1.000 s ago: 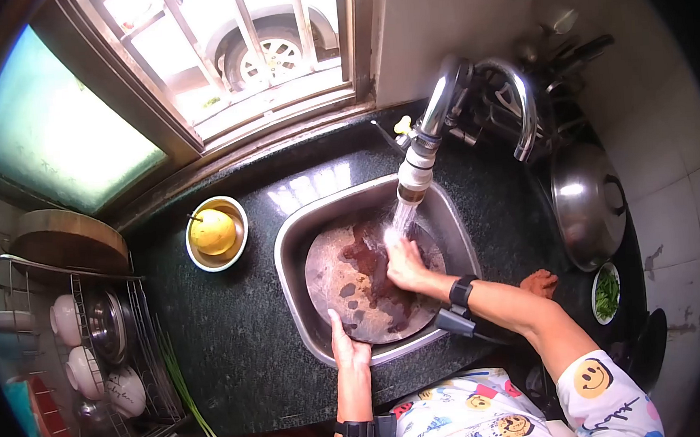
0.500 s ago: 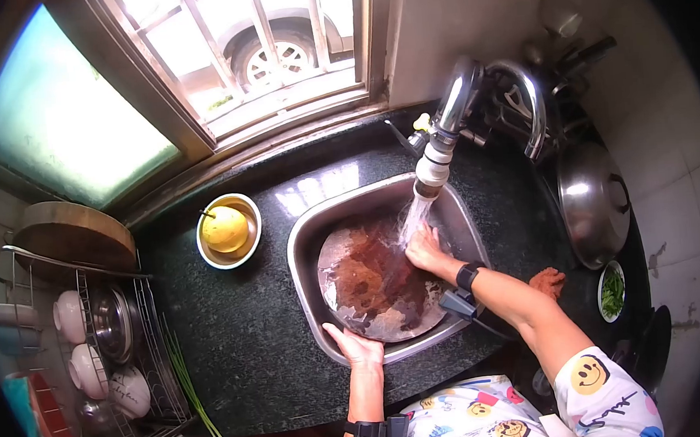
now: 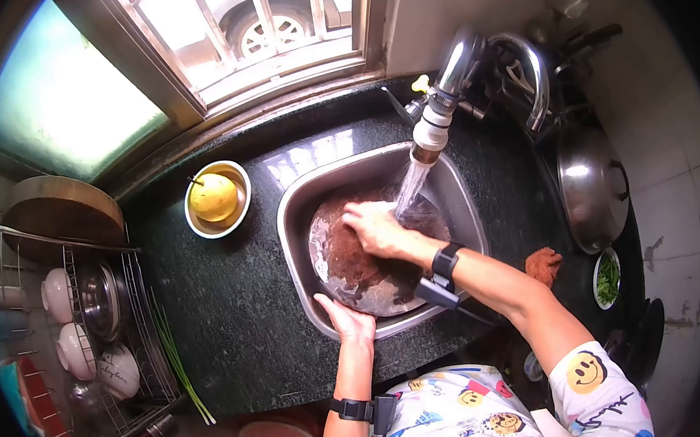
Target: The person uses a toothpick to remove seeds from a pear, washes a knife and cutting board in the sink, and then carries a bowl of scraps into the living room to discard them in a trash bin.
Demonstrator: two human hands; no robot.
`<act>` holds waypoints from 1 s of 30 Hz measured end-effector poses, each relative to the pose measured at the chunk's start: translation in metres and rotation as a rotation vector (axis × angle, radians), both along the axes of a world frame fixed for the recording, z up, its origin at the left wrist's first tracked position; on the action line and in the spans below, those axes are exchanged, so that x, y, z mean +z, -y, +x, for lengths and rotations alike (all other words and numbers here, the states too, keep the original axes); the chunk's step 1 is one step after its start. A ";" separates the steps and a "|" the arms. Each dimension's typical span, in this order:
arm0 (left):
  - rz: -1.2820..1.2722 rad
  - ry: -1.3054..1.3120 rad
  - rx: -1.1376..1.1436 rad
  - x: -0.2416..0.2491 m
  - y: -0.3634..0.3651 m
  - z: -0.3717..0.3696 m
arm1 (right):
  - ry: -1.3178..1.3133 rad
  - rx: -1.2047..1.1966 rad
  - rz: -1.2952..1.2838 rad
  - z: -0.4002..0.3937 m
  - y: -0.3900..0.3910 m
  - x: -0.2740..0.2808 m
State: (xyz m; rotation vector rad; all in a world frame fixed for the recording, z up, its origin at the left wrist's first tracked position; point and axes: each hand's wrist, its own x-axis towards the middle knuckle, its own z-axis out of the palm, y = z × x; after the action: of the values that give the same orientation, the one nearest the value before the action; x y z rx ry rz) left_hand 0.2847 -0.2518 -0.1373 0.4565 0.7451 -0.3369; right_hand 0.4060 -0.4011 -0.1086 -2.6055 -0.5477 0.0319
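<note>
In the steel sink (image 3: 294,291) lies a large round metal piece (image 3: 396,292) with brown, rust-like patches. Water runs from the white-tipped faucet (image 3: 433,127) beside my right hand (image 3: 375,231), whose curled fingers press on the brown surface; whether anything is under them I cannot make out. My left hand (image 3: 347,318) is at the sink's near left edge, gripping the rim of the round piece, with the thumb apart and the other fingers partly hidden.
On the dark counter (image 3: 236,324), a bowl (image 3: 242,214) holds a yellow fruit (image 3: 213,197). Left are spring onions (image 3: 180,364) and a dish rack (image 3: 143,330). Right are a brown cloth (image 3: 543,266), chopped greens (image 3: 607,280) and a domed lid (image 3: 591,189).
My right hand has moved left from under the water stream onto the middle of the brown surface. The whole view has shifted slightly, while my left hand stays at the near left edge.
</note>
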 end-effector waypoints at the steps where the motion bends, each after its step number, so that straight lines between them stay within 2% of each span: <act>1: 0.004 0.000 -0.004 0.003 0.000 0.001 | 0.131 -0.076 -0.127 0.004 0.011 -0.006; 2: 0.006 -0.009 -0.003 0.006 0.000 0.001 | 0.159 -0.166 -0.073 0.010 0.024 -0.029; 4: -0.007 0.005 -0.008 0.004 -0.001 0.001 | 0.294 -0.369 0.105 0.014 0.036 -0.040; 5: -0.010 -0.004 -0.006 0.004 0.000 0.000 | 0.016 -0.418 0.089 0.006 0.046 -0.044; 7: -0.007 -0.036 -0.014 0.014 0.001 0.001 | -0.052 -0.365 0.066 -0.006 0.047 -0.034; 10: -0.021 -0.005 0.007 -0.005 0.001 0.001 | -0.071 -0.291 0.099 -0.044 0.023 -0.015; 11: -0.024 0.023 0.008 -0.009 0.000 -0.001 | -0.147 -0.262 0.128 -0.056 0.010 0.005; 13: -0.044 0.019 0.033 -0.007 -0.003 -0.002 | -0.217 -0.160 0.301 -0.078 -0.013 0.013; 14: -0.071 0.017 0.053 -0.006 -0.003 -0.001 | -0.106 -0.057 0.326 -0.085 -0.024 0.024; 17: -0.020 0.081 0.048 0.001 -0.001 -0.002 | 0.127 0.070 0.181 -0.088 -0.042 0.045; 18: -0.058 0.064 0.042 -0.007 -0.003 -0.002 | 0.130 0.059 0.176 -0.093 -0.037 0.041; 20: -0.016 0.072 0.026 -0.005 -0.002 0.000 | -0.081 0.056 0.216 -0.111 -0.022 0.030; 23: -0.057 0.034 -0.005 0.003 -0.003 0.001 | 0.033 0.116 0.276 -0.135 0.023 0.032; 25: -0.055 -0.008 -0.025 0.011 -0.001 0.002 | -0.029 0.113 0.203 -0.135 0.062 0.034; 27: -0.071 0.004 -0.028 0.010 -0.002 0.002 | -0.089 -0.026 0.118 -0.123 0.100 0.014; 29: -0.039 -0.006 -0.034 0.010 -0.002 0.001 | -0.082 -0.222 -0.074 -0.096 0.127 -0.006; 30: -0.038 -0.007 -0.035 0.006 -0.003 0.000 | -0.066 -0.331 -0.049 -0.081 0.131 -0.016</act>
State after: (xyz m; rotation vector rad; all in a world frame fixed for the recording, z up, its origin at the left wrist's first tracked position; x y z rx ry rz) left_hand 0.2849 -0.2488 -0.1308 0.4330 0.7365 -0.3855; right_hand 0.3247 -0.5325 -0.1244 -2.6982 -0.0887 0.0236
